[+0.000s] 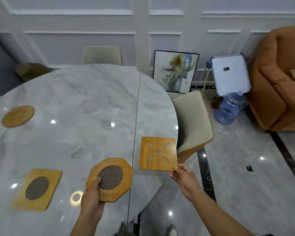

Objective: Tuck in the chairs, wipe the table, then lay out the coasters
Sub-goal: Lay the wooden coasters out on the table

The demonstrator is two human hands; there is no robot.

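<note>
Head view: left hand (92, 196) curls round near edge of octagonal wooden coaster with metal mesh centre (109, 178), thumb on mesh, coaster over near part of round grey marble bench (75, 92). Right hand (182, 176) pinches near corner of square wooden coaster with petal cut-outs (157, 153) at bench's right edge; resting or lifted, cannot tell. Round wooden coaster (18, 116) and rounded-square wooden coaster with dark oval centre (37, 189) lie flat on left side, well apart. Beige cushioned chair (192, 123) just beside right edge.
</note>
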